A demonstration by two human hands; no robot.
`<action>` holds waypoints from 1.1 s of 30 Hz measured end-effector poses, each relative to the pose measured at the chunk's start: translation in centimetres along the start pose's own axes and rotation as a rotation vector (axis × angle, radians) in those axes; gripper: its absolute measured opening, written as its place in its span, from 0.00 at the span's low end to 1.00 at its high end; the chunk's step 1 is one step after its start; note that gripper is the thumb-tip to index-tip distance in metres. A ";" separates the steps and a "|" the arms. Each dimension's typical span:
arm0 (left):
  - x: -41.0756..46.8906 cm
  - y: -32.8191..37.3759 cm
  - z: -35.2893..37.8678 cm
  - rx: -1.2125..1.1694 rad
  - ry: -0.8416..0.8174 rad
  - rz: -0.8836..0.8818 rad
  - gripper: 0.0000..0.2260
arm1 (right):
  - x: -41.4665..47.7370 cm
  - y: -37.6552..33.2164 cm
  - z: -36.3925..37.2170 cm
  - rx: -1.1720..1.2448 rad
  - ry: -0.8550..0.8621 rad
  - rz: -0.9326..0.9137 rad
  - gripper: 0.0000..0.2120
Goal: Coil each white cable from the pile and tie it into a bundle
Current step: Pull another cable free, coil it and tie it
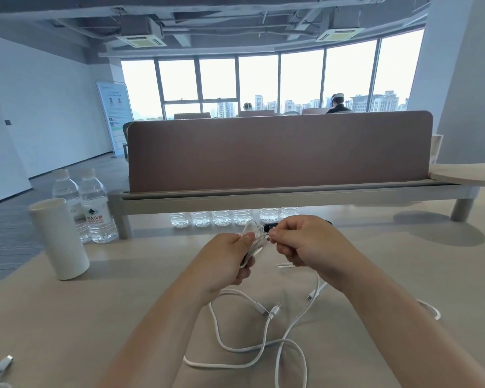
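My left hand (226, 259) grips a coiled white cable (253, 238), held up above the table's middle. My right hand (300, 242) pinches the free end of that same coil, just to its right. Below my wrists a loose pile of white cables (266, 340) lies tangled on the beige table (95, 317), with several plug ends showing. One more cable end (3, 365) lies at the lower left edge, and another loop (431, 309) shows beside my right forearm.
A white cylinder cup (58, 238) stands at the left, two water bottles (94, 208) behind it. A brown divider panel (277, 149) on a raised shelf crosses the far side, with more bottles (235, 218) under it. A dark object (270, 227) lies behind my hands.
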State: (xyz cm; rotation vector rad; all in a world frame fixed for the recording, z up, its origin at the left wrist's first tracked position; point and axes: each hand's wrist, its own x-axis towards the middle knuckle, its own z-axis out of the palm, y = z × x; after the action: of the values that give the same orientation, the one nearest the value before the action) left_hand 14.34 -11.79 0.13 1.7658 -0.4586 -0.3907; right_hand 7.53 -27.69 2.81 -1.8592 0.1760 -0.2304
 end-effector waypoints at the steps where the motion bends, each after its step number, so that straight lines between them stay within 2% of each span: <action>1: 0.0 0.0 -0.1 -0.025 -0.016 -0.014 0.15 | 0.1 0.1 0.0 0.003 0.006 0.005 0.10; 6: -0.3 0.4 -0.5 -0.208 -0.124 -0.080 0.15 | 0.3 0.5 0.1 0.019 -0.025 0.029 0.09; 10: -0.4 0.8 -0.7 -0.296 -0.131 -0.093 0.17 | 0.2 0.5 0.6 0.038 -0.043 0.024 0.11; 12: -0.4 0.9 -0.7 -0.319 -0.130 -0.099 0.21 | 0.3 0.6 0.8 0.014 0.000 -0.003 0.11; 15: -0.5 0.9 -0.7 -0.302 -0.114 -0.106 0.25 | 0.5 0.7 0.9 -0.028 0.102 -0.053 0.09; 18: -0.5 0.9 -0.6 -0.271 -0.098 -0.110 0.25 | 0.4 0.5 0.8 -0.039 0.144 -0.085 0.05; 23: -0.4 0.7 -0.6 -0.265 -0.092 -0.112 0.25 | 0.2 0.3 1.0 -0.017 0.122 -0.092 0.05; 28: -0.2 0.6 -0.4 -0.259 -0.086 -0.113 0.23 | 0.3 0.3 0.9 -0.044 0.193 -0.089 0.08; 33: -0.2 0.7 -0.3 -0.251 -0.085 -0.116 0.20 | 0.2 0.4 1.0 -0.028 0.129 -0.062 0.10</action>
State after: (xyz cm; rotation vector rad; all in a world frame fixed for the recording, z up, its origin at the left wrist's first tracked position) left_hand 14.22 -11.55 0.85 1.5396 -0.3515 -0.5813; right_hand 7.94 -26.91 2.20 -1.8804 0.2117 -0.3924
